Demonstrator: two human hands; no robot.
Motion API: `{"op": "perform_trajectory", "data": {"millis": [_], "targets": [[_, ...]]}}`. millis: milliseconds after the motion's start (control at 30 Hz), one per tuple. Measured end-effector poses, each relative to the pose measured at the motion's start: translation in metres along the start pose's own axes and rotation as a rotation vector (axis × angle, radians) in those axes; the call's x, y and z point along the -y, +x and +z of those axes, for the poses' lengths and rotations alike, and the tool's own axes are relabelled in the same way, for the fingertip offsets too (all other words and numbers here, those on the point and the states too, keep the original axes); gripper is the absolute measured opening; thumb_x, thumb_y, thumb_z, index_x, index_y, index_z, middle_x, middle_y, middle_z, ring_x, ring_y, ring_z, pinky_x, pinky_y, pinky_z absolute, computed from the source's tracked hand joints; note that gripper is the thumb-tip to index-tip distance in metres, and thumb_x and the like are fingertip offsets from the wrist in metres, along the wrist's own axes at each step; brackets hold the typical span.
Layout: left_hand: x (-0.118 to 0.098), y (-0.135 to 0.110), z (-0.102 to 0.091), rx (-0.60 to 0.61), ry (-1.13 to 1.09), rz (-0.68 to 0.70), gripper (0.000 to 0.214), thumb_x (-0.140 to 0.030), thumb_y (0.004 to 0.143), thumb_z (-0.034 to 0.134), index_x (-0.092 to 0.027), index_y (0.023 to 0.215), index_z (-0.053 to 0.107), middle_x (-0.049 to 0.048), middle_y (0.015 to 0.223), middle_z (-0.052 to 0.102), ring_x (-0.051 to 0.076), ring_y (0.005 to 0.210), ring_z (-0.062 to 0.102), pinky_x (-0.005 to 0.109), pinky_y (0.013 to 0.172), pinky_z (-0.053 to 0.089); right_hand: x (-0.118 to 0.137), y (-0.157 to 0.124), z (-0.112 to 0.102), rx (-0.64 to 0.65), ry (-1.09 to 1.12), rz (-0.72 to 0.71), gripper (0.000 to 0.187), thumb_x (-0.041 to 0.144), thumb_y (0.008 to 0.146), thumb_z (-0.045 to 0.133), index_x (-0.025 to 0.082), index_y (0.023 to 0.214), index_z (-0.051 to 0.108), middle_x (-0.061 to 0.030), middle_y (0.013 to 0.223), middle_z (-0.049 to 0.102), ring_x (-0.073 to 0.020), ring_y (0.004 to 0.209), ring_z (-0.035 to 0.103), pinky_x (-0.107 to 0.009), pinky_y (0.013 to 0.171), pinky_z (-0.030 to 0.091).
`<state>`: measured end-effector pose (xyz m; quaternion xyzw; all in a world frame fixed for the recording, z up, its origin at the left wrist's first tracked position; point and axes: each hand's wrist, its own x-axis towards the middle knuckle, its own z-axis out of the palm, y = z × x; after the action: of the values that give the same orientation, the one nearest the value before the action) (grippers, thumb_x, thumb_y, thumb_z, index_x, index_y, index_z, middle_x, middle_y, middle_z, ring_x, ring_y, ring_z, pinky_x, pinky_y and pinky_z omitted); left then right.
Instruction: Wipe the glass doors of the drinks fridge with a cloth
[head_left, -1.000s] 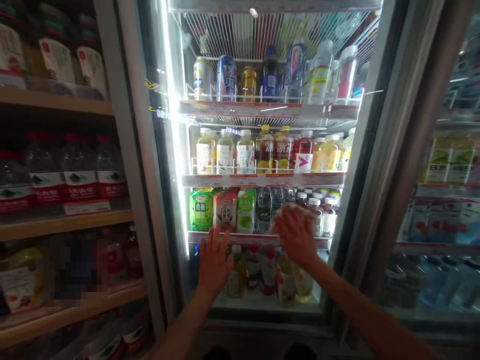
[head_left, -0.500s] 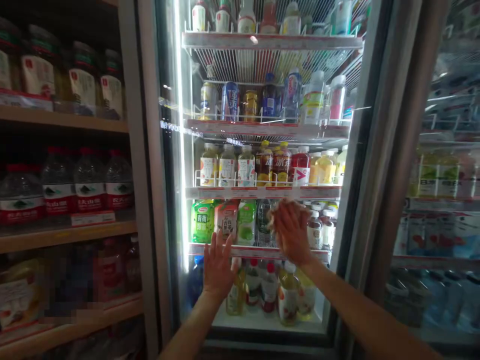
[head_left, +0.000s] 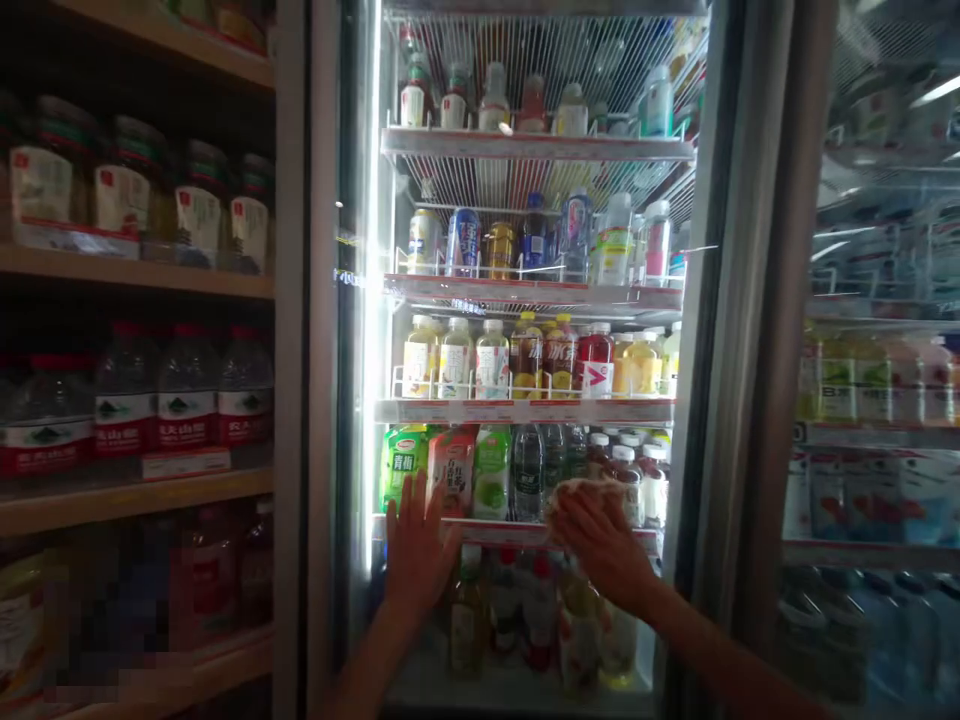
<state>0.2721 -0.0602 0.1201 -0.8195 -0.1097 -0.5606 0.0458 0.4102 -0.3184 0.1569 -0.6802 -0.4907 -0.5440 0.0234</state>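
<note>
My left hand lies flat and open on the glass door of a lit drinks fridge, fingers spread, in front of green and pink cartons. My right hand presses a light cloth against the same glass, a little to the right, level with a shelf of water bottles. Its fingers curl over the cloth. Both forearms reach up from the bottom of the view.
Behind the glass, several wire shelves hold bottles and cans. Wooden shelves with large water bottles stand to the left. A second fridge door is at the right, past a metal frame.
The view has tilted upward, showing one more shelf at the top. My right hand with the cloth has slid down the glass; my left hand has stayed flat on it.
</note>
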Motion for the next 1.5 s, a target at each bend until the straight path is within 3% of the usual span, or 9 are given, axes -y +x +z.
{"op": "perform_trajectory", "data": {"millis": [200,400,600,800,1000,1133,1167,1333,1500], "targets": [[0.001,0.027,-0.008,-0.011,-0.023,-0.056,0.059,-0.031,0.086,0.045,-0.019,0.141,0.026,0.0166,0.148,0.023,0.031,0.139,0.015,0.055,0.107,0.024,-0.052,0.028,-0.016,-0.249,-0.15,0.436,0.055,0.027,0.086,0.043,0.02,0.14,0.032,-0.0136,0.146,0.031,-0.0292,0.136,0.024,-0.056,0.106,0.018],[0.009,0.029,-0.007,-0.03,-0.016,-0.026,0.06,-0.031,0.087,0.044,-0.022,0.143,0.022,0.0154,0.149,0.022,0.032,0.138,0.017,0.055,0.105,0.026,-0.047,-0.032,-0.011,-0.13,-0.194,0.314,0.062,0.022,0.086,0.042,0.023,0.144,0.02,-0.013,0.146,0.03,-0.0291,0.135,0.025,-0.055,0.105,0.022],[0.017,0.04,-0.007,-0.084,0.03,-0.025,0.059,-0.033,0.087,0.043,-0.019,0.142,0.024,0.0189,0.146,0.027,0.034,0.137,0.019,0.056,0.104,0.028,-0.074,0.034,-0.017,-0.34,-0.216,0.614,0.054,0.027,0.086,0.041,0.011,0.138,0.034,-0.0212,0.144,0.03,-0.0351,0.134,0.023,-0.062,0.101,0.02],[0.024,0.042,-0.008,-0.085,0.03,0.01,0.06,-0.031,0.085,0.046,-0.02,0.141,0.026,0.0162,0.145,0.03,0.033,0.136,0.022,0.053,0.104,0.03,-0.012,0.036,-0.008,-0.058,-0.021,0.008,0.05,0.02,0.082,0.045,0.025,0.132,0.045,-0.0063,0.137,0.046,-0.0241,0.133,0.028,-0.051,0.109,0.014],[0.024,0.038,-0.009,-0.059,0.011,0.009,0.056,-0.031,0.084,0.047,-0.017,0.137,0.035,0.016,0.147,0.028,0.032,0.137,0.021,0.048,0.104,0.031,-0.005,0.089,-0.006,-0.21,-0.06,0.347,0.056,0.025,0.084,0.043,0.019,0.139,0.035,-0.0124,0.145,0.033,-0.03,0.136,0.021,-0.058,0.106,0.013],[0.03,0.043,-0.019,-0.047,0.05,0.042,0.05,-0.029,0.084,0.046,-0.016,0.132,0.042,0.0154,0.141,0.039,0.03,0.133,0.031,0.046,0.102,0.034,0.02,0.102,0.0,0.001,0.04,-0.136,0.053,0.022,0.083,0.044,0.024,0.136,0.039,-0.0051,0.144,0.037,-0.0233,0.136,0.023,-0.051,0.111,0.008],[0.034,0.046,-0.023,-0.051,0.062,0.044,0.048,-0.028,0.084,0.046,-0.016,0.131,0.043,0.0154,0.139,0.041,0.029,0.132,0.033,0.045,0.102,0.035,0.021,0.108,-0.001,0.004,0.05,-0.17,0.051,0.022,0.084,0.044,0.024,0.135,0.041,-0.0041,0.143,0.038,-0.0222,0.136,0.023,-0.049,0.111,0.008],[0.055,0.059,-0.04,-0.025,0.112,-0.048,0.047,-0.028,0.084,0.045,-0.013,0.128,0.045,0.0174,0.139,0.04,0.032,0.129,0.037,0.049,0.1,0.037,0.023,0.152,-0.003,-0.187,0.01,0.214,0.05,0.023,0.084,0.043,0.018,0.134,0.042,-0.0107,0.145,0.033,-0.0287,0.137,0.02,-0.057,0.108,0.008],[0.079,0.055,-0.049,0.055,0.146,-0.029,0.048,-0.026,0.083,0.045,-0.017,0.131,0.044,0.0141,0.141,0.04,0.029,0.129,0.037,0.049,0.102,0.034,0.06,0.156,0.009,0.023,0.123,-0.383,0.053,0.023,0.082,0.046,0.024,0.135,0.041,-0.0029,0.142,0.04,-0.0209,0.136,0.022,-0.049,0.112,0.003]]}}
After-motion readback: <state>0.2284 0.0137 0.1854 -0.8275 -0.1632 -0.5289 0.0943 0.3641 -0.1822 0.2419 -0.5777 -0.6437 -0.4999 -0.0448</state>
